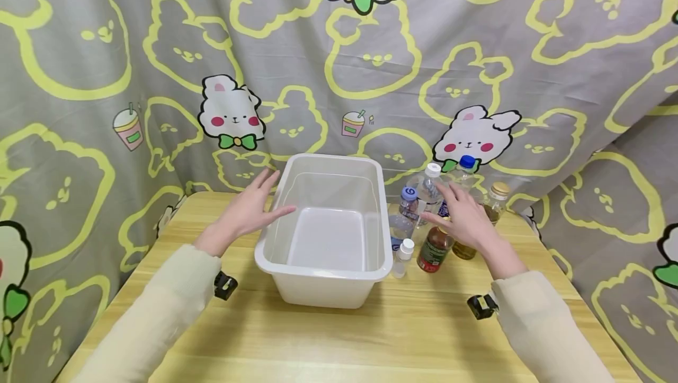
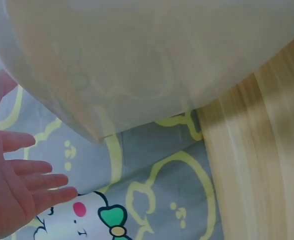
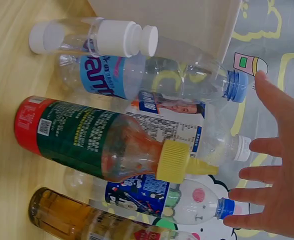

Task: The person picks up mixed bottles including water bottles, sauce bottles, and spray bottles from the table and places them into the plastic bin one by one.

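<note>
A pale grey plastic tub (image 1: pixel 328 289) stands on the wooden table. My left hand (image 1: pixel 249 206) is spread over its left rim, thumb pointing inward, holding nothing. In the left wrist view those fingers (image 2: pixel 47 200) are straight beside the tub wall (image 2: pixel 137 60). My right hand (image 1: pixel 463 218) hovers with spread fingers above a group of bottles, holding nothing. Among them are a sauce bottle (image 3: pixel 82 140) with a yellow cap, a small white-capped bottle (image 3: pixel 117 37), a blue-capped bottle (image 3: pixel 187 75), a dark-blue-capped bottle (image 3: pixel 197 200) and an amber-liquid bottle (image 3: pixel 62 215).
The bottles stand close together right of the tub, near the back of the table (image 1: pixel 328 342). A patterned grey curtain (image 1: pixel 296 65) hangs behind and along both sides. Each sleeve carries a small black device, one at the left wrist (image 1: pixel 225 286) and one at the right (image 1: pixel 482 306).
</note>
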Motion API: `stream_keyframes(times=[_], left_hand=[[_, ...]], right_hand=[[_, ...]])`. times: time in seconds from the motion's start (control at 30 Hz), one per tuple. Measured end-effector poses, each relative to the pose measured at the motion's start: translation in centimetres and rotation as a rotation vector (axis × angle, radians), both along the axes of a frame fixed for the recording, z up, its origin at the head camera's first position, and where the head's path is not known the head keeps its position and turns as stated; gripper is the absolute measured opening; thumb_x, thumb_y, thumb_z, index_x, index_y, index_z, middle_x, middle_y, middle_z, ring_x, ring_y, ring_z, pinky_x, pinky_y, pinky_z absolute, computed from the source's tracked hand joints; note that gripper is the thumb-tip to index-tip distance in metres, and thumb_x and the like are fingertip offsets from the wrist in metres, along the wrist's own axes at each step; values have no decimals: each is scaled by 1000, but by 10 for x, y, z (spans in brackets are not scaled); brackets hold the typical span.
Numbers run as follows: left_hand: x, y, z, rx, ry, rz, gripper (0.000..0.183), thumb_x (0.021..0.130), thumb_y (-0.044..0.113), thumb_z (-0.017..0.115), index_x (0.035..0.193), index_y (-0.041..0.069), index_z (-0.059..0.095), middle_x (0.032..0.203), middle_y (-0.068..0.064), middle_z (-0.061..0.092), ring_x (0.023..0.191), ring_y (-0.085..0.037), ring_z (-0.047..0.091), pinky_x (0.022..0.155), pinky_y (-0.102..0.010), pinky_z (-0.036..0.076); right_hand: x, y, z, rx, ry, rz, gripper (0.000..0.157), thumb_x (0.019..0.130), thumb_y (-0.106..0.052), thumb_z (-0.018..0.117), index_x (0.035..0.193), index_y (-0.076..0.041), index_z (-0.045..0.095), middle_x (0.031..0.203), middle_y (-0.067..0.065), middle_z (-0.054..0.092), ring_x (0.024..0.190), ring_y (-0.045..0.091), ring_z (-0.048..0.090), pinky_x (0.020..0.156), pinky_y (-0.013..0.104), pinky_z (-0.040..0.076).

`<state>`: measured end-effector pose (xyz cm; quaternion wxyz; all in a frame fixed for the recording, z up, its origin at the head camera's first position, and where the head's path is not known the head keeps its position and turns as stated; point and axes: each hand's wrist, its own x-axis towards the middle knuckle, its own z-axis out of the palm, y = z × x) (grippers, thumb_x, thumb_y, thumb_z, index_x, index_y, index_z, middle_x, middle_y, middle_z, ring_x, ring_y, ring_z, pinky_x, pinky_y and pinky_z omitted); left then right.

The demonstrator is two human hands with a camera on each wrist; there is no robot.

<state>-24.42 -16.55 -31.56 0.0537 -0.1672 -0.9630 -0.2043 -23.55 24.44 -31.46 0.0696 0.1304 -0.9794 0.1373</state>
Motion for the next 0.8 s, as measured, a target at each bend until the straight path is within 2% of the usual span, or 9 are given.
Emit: stream_keyframes(times=[0.23,0.33,0.5,0.67,0.8], left_hand=[[3,-6,-9,114,29,18,83,81,50,56,139,1,23,140,-22,25,125,-39,27,98,-54,26],[4,-9,-14,181,54,32,76,82,43,59,137,-1,29,136,-22,33,117,-38,38,93,-52,34],[6,-11,-22,303,102,44,64,82,33,62,132,0,39,126,-22,46,98,-35,53,76,-45,49],[9,-11,-30,397,122,40,58,83,30,62,128,-2,44,121,-22,49,98,-35,53,75,-45,49],[14,-11,-35,417,137,22,57,83,31,62,126,-2,45,126,-20,46,108,-34,48,79,-46,47]], right_hand=[[5,5,-8,-49,-9,-5,79,84,-51,50,141,-6,20,138,29,20,120,50,23,90,66,23],[8,8,-13,-69,-4,-11,78,85,-51,50,138,0,24,135,31,26,119,48,26,90,63,26],[13,13,-22,-111,3,-18,74,86,-46,51,134,6,29,129,34,31,116,48,30,91,61,28],[18,16,-32,-157,25,-12,69,87,-41,53,132,8,32,127,34,34,112,49,35,91,60,29],[20,17,-41,-193,67,-1,63,87,-33,56,130,9,35,125,34,37,110,48,38,90,59,31]])
